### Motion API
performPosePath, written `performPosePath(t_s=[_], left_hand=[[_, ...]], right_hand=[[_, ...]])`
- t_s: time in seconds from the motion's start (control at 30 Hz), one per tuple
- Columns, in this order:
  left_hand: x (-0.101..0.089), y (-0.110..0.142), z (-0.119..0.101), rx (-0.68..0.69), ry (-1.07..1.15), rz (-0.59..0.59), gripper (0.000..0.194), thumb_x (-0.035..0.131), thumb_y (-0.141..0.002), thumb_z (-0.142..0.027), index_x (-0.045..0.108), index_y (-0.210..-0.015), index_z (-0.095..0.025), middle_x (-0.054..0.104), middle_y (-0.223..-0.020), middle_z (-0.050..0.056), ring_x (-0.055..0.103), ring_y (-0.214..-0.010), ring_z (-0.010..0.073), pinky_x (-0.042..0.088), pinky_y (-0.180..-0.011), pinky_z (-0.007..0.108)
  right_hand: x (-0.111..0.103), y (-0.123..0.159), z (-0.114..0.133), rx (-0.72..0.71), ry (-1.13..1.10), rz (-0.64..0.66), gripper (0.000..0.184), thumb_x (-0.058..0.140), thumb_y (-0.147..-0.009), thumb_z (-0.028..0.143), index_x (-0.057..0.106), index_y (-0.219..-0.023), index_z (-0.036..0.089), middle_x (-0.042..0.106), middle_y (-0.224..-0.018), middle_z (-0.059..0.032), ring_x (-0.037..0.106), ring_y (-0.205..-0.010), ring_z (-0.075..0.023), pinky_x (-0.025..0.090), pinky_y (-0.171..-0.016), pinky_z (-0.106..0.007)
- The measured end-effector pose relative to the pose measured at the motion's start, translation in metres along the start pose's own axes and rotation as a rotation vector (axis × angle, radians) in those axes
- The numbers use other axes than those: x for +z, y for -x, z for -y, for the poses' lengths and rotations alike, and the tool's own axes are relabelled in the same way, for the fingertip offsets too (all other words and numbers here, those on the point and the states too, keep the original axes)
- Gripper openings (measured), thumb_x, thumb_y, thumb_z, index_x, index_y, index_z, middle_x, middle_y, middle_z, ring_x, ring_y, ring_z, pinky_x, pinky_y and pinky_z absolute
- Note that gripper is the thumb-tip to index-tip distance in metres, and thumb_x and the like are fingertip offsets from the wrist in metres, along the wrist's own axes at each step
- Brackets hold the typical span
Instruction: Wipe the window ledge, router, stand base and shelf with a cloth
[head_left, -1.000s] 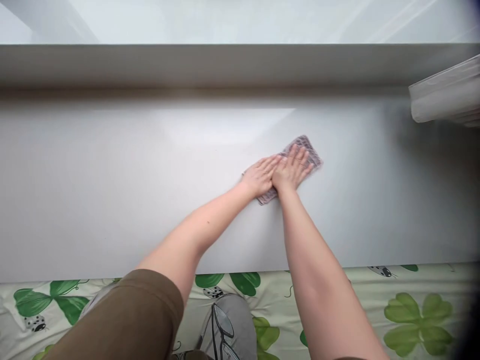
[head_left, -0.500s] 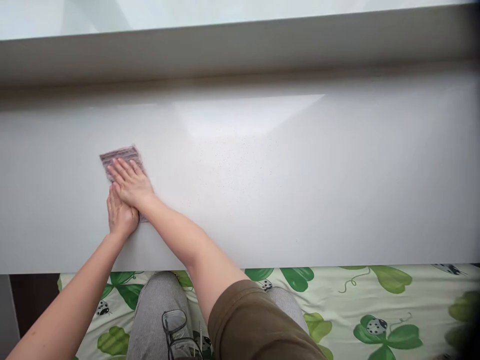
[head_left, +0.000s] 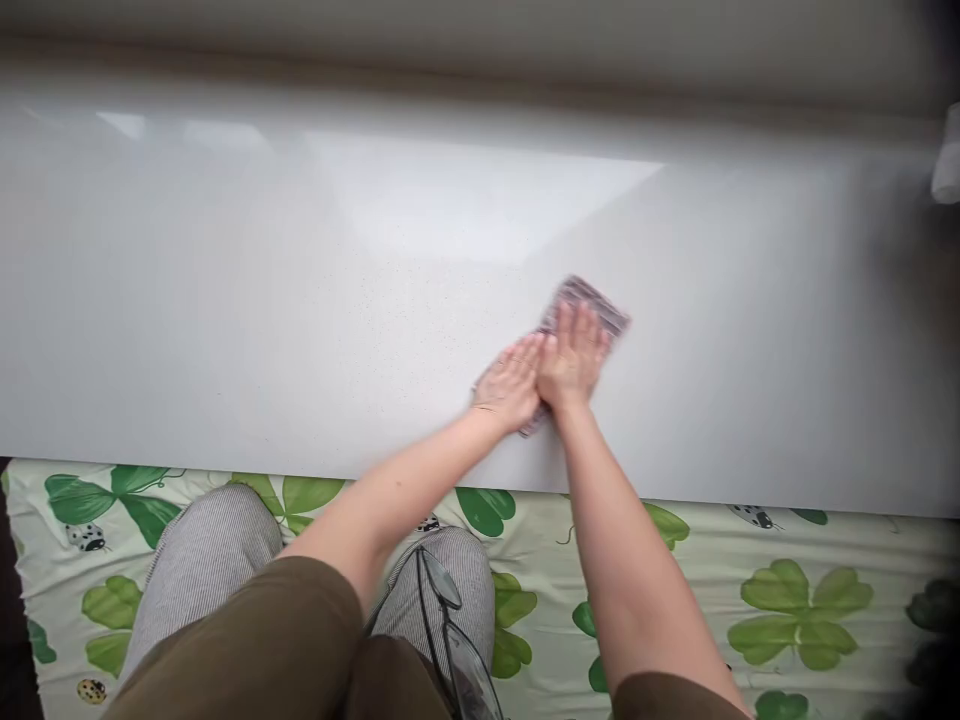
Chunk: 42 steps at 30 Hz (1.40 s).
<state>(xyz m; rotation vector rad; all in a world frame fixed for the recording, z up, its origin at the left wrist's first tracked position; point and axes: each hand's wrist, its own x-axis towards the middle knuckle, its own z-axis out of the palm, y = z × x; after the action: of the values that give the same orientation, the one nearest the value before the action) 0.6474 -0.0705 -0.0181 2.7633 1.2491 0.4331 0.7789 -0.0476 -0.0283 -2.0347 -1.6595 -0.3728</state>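
Pressing flat side by side, the left hand [head_left: 510, 385] and right hand [head_left: 574, 355] bear down on a small purple-grey cloth [head_left: 592, 302], which lies right of centre on a glossy white surface [head_left: 225, 300]. Fingers are spread and nothing is pinched; the hands touch along their edges and are no longer crossed. Noted change: the cloth has moved over from the left side of the view, and the arms have uncrossed. Fine specks show on the surface left of the hands. Below its front edge lie clover-print fabric [head_left: 799, 612], striped trouser knees [head_left: 202, 545], and glasses [head_left: 450, 630] against one knee.
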Motion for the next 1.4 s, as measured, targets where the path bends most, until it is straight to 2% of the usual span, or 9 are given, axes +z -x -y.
performPosePath(t_s=[0.1, 0.2, 0.57, 0.67, 0.73, 0.83, 0.97, 1.13, 1.4], left_hand=[[0.011, -0.007, -0.034, 0.144, -0.088, 0.026, 0.06, 0.02, -0.099, -0.022, 0.026, -0.156, -0.004, 0.021, -0.164, 0.01, 0.011, -0.153, 0.0165, 0.009, -0.125, 0.027], [0.0, 0.015, -0.001, 0.186, -0.111, 0.04, 0.061, 0.022, -0.097, -0.019, 0.025, -0.156, -0.003, 0.022, -0.164, 0.011, 0.012, -0.153, 0.0158, 0.009, -0.126, 0.029], [-0.136, 0.257, 0.31, -0.608, -0.042, -0.142, 0.071, 0.034, -0.094, -0.032, 0.018, -0.157, -0.004, 0.012, -0.166, 0.018, 0.007, -0.155, 0.028, 0.009, -0.126, 0.048], [-0.133, 0.332, 0.335, -0.77, -0.095, -0.137, 0.076, 0.034, -0.095, -0.037, 0.006, -0.159, -0.007, 0.0, -0.167, 0.014, 0.0, -0.154, 0.0309, 0.008, -0.126, 0.051], [-0.115, 0.365, 0.327, -0.792, -0.112, -0.131, 0.078, 0.034, -0.095, -0.037, 0.0, -0.159, -0.009, -0.003, -0.167, 0.014, -0.001, -0.154, 0.0323, 0.008, -0.125, 0.054], [-0.077, 0.376, 0.288, -0.811, -0.08, -0.143, 0.081, 0.038, -0.092, -0.034, 0.002, -0.159, -0.006, 0.005, -0.166, 0.021, -0.001, -0.153, 0.0337, 0.01, -0.124, 0.056], [-0.026, 0.331, 0.202, -0.727, -0.055, -0.04, 0.078, 0.044, -0.089, -0.03, 0.018, -0.156, 0.001, 0.022, -0.16, 0.029, 0.007, -0.153, 0.0366, 0.015, -0.122, 0.06], [0.029, 0.228, 0.069, -0.485, -0.128, 0.141, 0.065, 0.045, -0.091, -0.028, 0.037, -0.15, 0.0, 0.033, -0.157, 0.026, 0.024, -0.15, 0.0333, 0.02, -0.122, 0.054], [0.105, 0.035, -0.135, 0.083, -0.149, -0.035, 0.065, 0.033, -0.096, -0.03, 0.029, -0.154, 0.0, 0.03, -0.16, 0.02, 0.022, -0.152, 0.0257, 0.021, -0.124, 0.041]], right_hand=[[0.008, 0.024, -0.052, 0.147, 0.083, -0.054, 0.063, 0.026, -0.097, 0.042, 0.033, -0.156, 0.022, 0.031, -0.162, -0.0092, 0.028, -0.151, -0.02, 0.029, -0.118, -0.048], [0.015, 0.032, -0.01, 0.189, 0.057, -0.097, 0.065, 0.028, -0.097, 0.042, 0.028, -0.158, 0.019, 0.029, -0.163, -0.0105, 0.024, -0.153, -0.0212, 0.027, -0.119, -0.053], [0.015, 0.033, 0.465, -0.519, -0.498, 0.302, 0.06, 0.035, -0.097, 0.027, 0.031, -0.156, 0.014, 0.022, -0.166, -0.0089, 0.012, -0.156, -0.0218, 0.001, -0.127, -0.052], [0.023, 0.082, 0.527, -0.667, -0.527, 0.347, 0.057, 0.032, -0.099, 0.026, 0.031, -0.155, 0.013, 0.021, -0.166, -0.0064, 0.011, -0.156, -0.0181, 0.0, -0.129, -0.044], [0.025, 0.114, 0.528, -0.741, -0.519, 0.343, 0.055, 0.027, -0.101, 0.024, 0.03, -0.155, 0.013, 0.02, -0.166, -0.004, 0.012, -0.155, -0.0156, 0.001, -0.129, -0.04], [0.023, 0.146, 0.48, -0.786, -0.536, 0.357, 0.054, 0.023, -0.103, 0.023, 0.031, -0.155, 0.014, 0.022, -0.165, -0.0014, 0.016, -0.154, -0.013, 0.005, -0.13, -0.035], [0.013, 0.158, 0.357, -0.679, -0.555, 0.376, 0.055, 0.028, -0.102, 0.027, 0.028, -0.157, 0.018, 0.023, -0.165, -0.0009, 0.017, -0.154, -0.0136, 0.01, -0.129, -0.037], [0.0, 0.153, 0.171, -0.421, -0.439, 0.319, 0.055, 0.034, -0.101, 0.032, 0.032, -0.155, 0.025, 0.029, -0.163, -0.0013, 0.026, -0.152, -0.019, 0.013, -0.128, -0.045], [-0.03, 0.114, -0.127, -0.05, -0.18, 0.117, 0.056, 0.027, -0.101, 0.033, 0.035, -0.155, 0.021, 0.028, -0.163, -0.0074, 0.025, -0.152, -0.0255, 0.017, -0.124, -0.057]])
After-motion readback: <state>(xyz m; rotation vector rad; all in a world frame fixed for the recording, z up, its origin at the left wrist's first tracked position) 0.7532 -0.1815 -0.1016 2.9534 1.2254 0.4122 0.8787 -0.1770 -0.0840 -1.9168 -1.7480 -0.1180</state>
